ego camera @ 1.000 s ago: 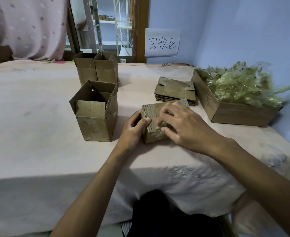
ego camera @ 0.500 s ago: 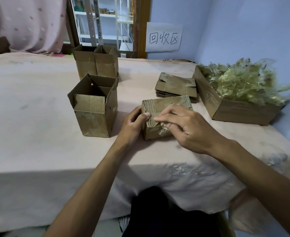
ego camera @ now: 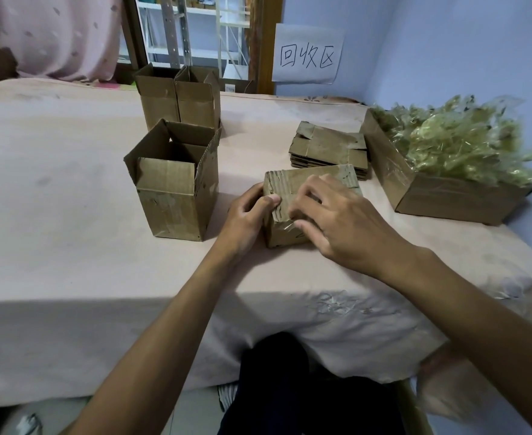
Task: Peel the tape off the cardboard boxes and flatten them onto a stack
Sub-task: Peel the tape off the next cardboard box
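Wide table (ego camera: 70,215) under its pink cloth. On the right sits the big carton (ego camera: 446,202) heaped with peeled tape (ego camera: 465,146), handy for dropping scraps, I'd say. Open boxes stand upright on the left, the nearest (ego camera: 176,208) just beside my work. The flat stack (ego camera: 330,149) lies behind, within easy reach. The sealed box (ego camera: 292,183) rests near the table's front edge. My left hand (ego camera: 245,221) wraps its left side, thumb on top, likely bracing it. My right hand (ego camera: 343,224) curls over the front edge, fingertips (ego camera: 305,199) pinching the clear tape strip (ego camera: 282,227).
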